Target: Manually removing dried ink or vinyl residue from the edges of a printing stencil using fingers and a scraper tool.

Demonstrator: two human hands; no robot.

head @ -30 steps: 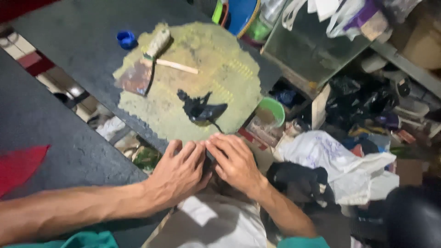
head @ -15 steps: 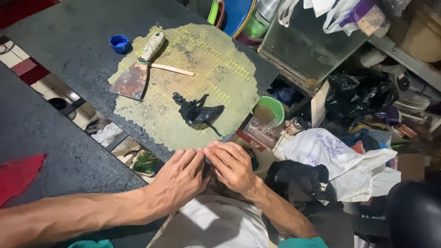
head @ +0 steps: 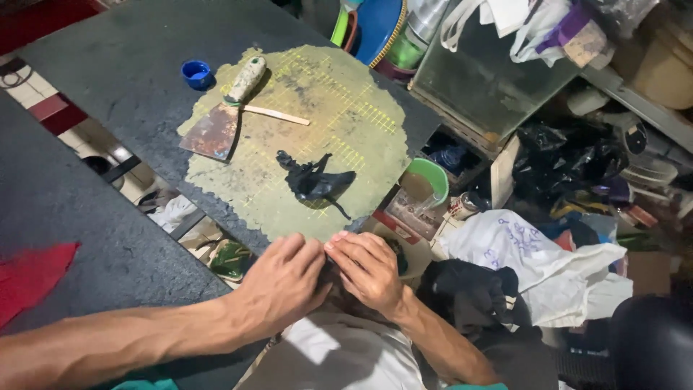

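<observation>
While both hands are pressing close together just off the near edge of the dark stone surface (head: 108, 72), the left hand (head: 281, 285) and right hand (head: 372, 271) are pinching and kneading a small dark lump of material (head: 330, 273) between their fingertips; most of it is hidden, so its shape cannot be told. Beyond the hands, a crumpled black scrap (head: 314, 180) is lying on the worn yellow-green cutting mat (head: 339, 94), apparently waiting its turn, so the work seems partly along. Farther off, a rusty flat scraper with a paint-spattered handle (head: 224, 115), a thin wooden stick (head: 278, 115) and a small blue cap (head: 196, 72) are resting untouched.
</observation>
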